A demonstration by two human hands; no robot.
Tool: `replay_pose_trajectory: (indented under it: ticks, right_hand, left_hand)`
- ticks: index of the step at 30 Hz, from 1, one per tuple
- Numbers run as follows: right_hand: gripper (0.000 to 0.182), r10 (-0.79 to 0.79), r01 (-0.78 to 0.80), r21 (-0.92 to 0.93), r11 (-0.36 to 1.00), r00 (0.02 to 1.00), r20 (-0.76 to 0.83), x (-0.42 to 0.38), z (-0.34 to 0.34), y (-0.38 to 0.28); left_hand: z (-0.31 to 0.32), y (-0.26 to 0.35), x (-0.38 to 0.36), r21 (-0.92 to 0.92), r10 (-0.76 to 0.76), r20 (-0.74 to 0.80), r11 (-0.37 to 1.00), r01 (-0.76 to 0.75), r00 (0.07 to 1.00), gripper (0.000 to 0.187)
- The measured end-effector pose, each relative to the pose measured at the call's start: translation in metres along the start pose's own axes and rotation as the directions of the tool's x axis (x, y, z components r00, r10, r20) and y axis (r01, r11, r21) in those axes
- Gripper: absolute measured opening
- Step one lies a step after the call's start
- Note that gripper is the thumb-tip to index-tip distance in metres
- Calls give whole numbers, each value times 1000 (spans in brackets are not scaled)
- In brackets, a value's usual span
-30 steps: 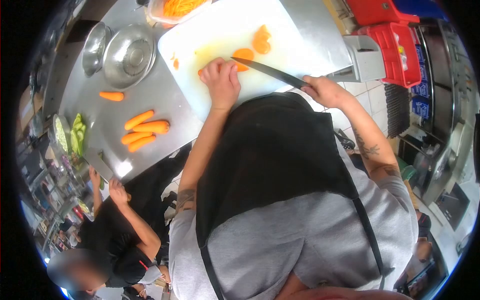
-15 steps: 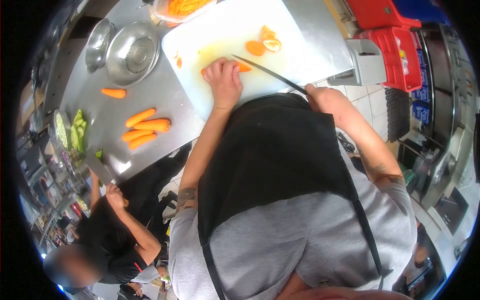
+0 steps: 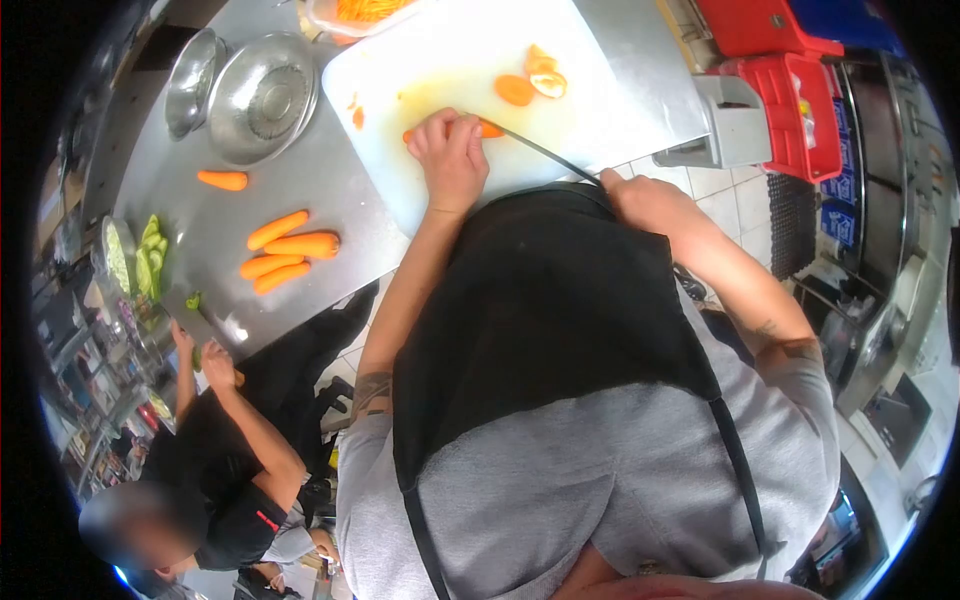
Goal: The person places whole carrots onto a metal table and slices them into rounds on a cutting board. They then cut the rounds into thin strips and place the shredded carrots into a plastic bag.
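My left hand (image 3: 449, 160) is closed over a carrot (image 3: 490, 129), pressing it on the white cutting board (image 3: 545, 160); orange shows on both sides of the fingers. In my right hand (image 3: 652, 207) is a long knife (image 3: 548, 154), gripped at the handle, which the fist hides. Its thin blade slants up and left, the tip end overlapping the carrot close beside my left fingers. Farther up the board lie a flat carrot piece (image 3: 514, 90) and carrot end pieces (image 3: 546, 75). Small orange scraps (image 3: 357, 116) are at the board's left side.
Several whole carrots (image 3: 303, 245) lie on the steel table (image 3: 345, 190), with another carrot (image 3: 222, 180) nearer the metal bowls (image 3: 263, 98). A tub of shredded carrot (image 3: 372, 12) touches the board's top edge. At lower left, a co-worker (image 3: 262, 440) works beside green vegetables (image 3: 149, 258).
The knife has shifted so its blade now crosses the carrot's right part, where before it was just above it. My left hand keeps its hold. The co-worker's hands have moved up and left.
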State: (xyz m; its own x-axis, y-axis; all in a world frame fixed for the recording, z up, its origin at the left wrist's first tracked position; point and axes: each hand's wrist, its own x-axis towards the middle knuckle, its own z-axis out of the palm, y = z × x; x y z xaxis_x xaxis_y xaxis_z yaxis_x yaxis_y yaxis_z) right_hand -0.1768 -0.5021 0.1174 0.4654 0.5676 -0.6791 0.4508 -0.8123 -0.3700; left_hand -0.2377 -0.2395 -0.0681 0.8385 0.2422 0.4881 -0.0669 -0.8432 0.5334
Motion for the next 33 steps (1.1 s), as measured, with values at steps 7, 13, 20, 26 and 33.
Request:
replay_pose_trajectory:
  ticks: [7, 13, 20, 26, 33]
  right_hand:
    - [31, -8, 8, -21, 1000, 999, -43, 47, 49, 46]
    - [30, -61, 61, 2, 998, 992, -113, 41, 43, 52]
    - [44, -33, 30, -36, 999, 997, -66, 0, 0, 8]
    - [53, -15, 16, 36, 999, 1000, -11, -9, -8, 1]
    - [25, -36, 36, -12, 999, 999, -16, 39, 33, 27]
  left_hand:
    - [-3, 2, 1, 65, 30, 64, 997, -34, 998, 12]
    - [2, -1, 4, 1, -1, -16, 1000, 1, 1000, 13]
    - [0, -1, 0, 1, -3, 6, 1000, 3, 1000, 12]
    - [-3, 1, -1, 12, -12, 17, 1000, 12, 1000, 12]
    - [-2, 1, -2, 41, 9, 34, 999, -10, 999, 16]
